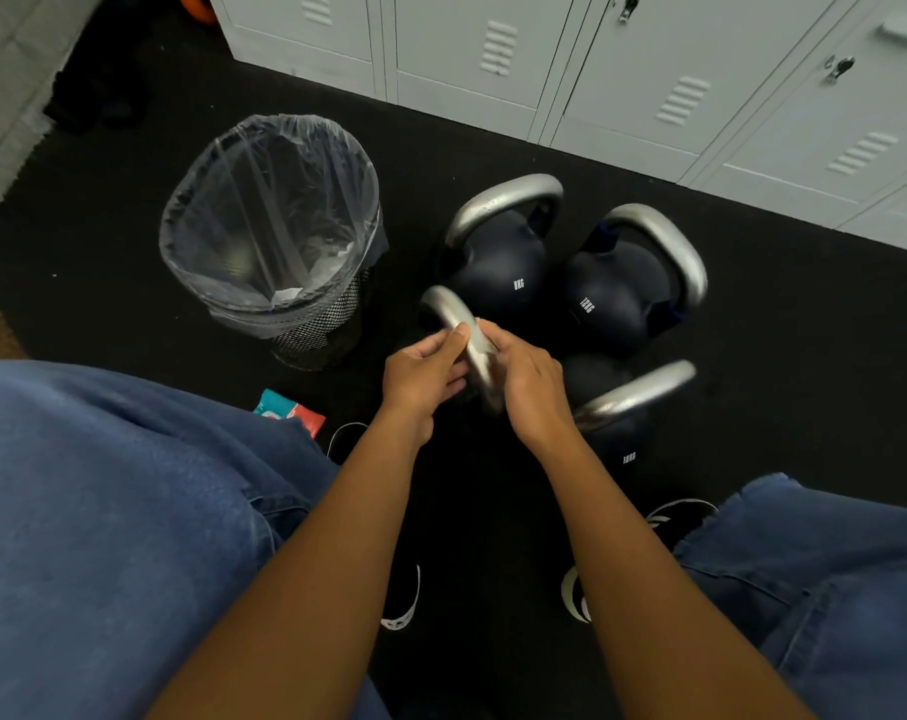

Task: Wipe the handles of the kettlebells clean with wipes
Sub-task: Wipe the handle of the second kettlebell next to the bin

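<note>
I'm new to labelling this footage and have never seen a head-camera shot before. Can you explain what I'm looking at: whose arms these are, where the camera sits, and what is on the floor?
There is no machine here. One camera worn on a person's head looks down at their own arms and jeans-clad knees. Four kettlebells stand on the dark floor. The left hand steadies the nearest kettlebell's handle, while the right hand holds a wipe against it. The three other kettlebells stand just beyond. Left of them is a lined mesh bin, and a packet of wipes lies beside the person's left knee. Grey lockers line the back.
</note>
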`<act>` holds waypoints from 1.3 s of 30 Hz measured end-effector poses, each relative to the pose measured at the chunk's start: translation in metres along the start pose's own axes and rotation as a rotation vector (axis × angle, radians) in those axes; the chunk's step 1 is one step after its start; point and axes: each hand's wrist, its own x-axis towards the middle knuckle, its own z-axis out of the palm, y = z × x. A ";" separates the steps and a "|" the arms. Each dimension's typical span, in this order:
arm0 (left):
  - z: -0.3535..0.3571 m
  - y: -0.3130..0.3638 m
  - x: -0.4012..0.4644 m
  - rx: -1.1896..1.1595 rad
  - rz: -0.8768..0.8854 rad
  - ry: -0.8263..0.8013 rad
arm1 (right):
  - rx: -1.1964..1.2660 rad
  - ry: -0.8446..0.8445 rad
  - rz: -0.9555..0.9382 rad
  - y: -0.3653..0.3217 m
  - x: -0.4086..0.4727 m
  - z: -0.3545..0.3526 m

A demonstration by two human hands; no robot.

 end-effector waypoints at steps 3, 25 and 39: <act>0.000 -0.003 0.000 0.006 0.018 -0.013 | -0.023 -0.035 0.019 -0.019 0.011 0.012; 0.002 -0.001 -0.002 0.011 0.014 -0.014 | -0.131 0.000 -0.049 -0.032 0.040 0.024; 0.004 0.007 -0.007 -0.017 -0.008 -0.027 | -0.196 0.146 -0.091 -0.027 0.052 0.024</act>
